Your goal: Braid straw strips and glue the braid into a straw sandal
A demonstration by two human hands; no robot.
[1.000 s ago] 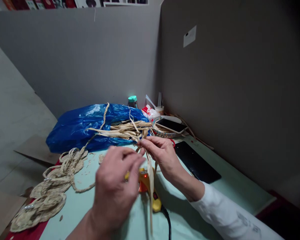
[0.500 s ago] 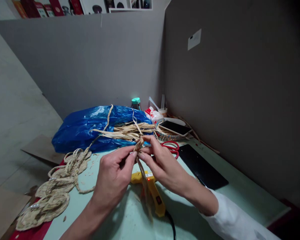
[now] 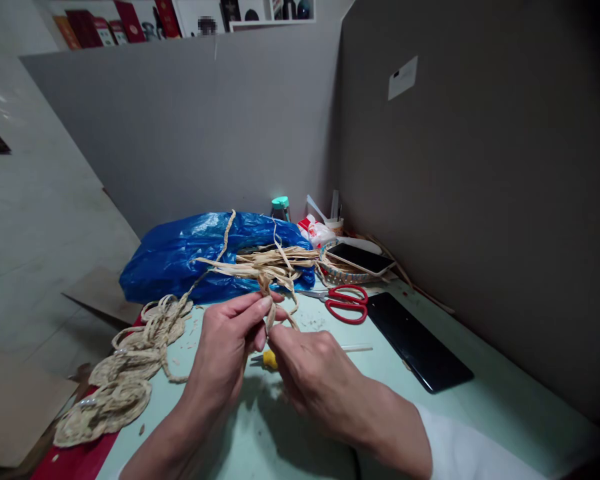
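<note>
Between my hands is a flat strip of tan dried plant fibre (image 3: 271, 319), folded over at its top. My left hand (image 3: 230, 337) pinches the strip between thumb and fingers. Just to the right and lower, my right hand (image 3: 310, 363) is closed on the same strip, its fingertips partly hidden. Under the hands lies a yellow glue gun (image 3: 269, 361), mostly covered, with its nozzle to the left and a clear glue stick (image 3: 357, 348) showing at the right. Red-handled scissors (image 3: 347, 305) rest beyond my right hand.
Behind lies a blue plastic bag (image 3: 170, 257) with loose fibre strips (image 3: 280, 257). Braided fibre pieces (image 3: 120, 373) line the table's left edge. A black flat panel (image 3: 420, 341) is at right. A phone (image 3: 361, 258) sits on a basket (image 3: 337, 272). Grey partitions (image 3: 190, 133) enclose the table.
My right hand has moved down along the strip and turned over, now covering most of the glue gun. My left hand still pinches the strip. The view has shifted slightly left.
</note>
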